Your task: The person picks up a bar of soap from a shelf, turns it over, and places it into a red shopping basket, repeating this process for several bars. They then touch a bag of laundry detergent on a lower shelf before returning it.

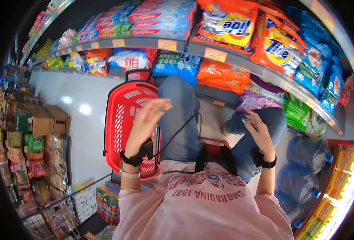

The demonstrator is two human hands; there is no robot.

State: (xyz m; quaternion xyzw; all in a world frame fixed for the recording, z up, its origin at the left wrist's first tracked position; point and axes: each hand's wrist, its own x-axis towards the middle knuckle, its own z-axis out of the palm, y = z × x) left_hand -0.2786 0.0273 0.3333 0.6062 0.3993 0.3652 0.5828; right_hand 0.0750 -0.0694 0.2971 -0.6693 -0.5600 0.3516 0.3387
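Note:
Raised over the red shopping basket (117,116) and beside a jeans-clad knee is my left hand (153,112). Its fingers are apart and slightly bent, with nothing in them. My right hand (257,126) hangs over the other knee, fingers spread a little and holding nothing. Both wrists wear black straps, and a cable runs from the left one. In front stand shelves with orange Tide bags (227,26) and Colgate boxes (161,20) on the upper level. Below them lie an orange bag (221,76) and a blue bag (176,67).
Large water bottles (299,180) stand at the right, beside a rack of yellow packs (331,192). At the left are cardboard boxes (43,120) and packaged goods along the aisle floor (81,140). A wire rack (85,200) is at the lower left.

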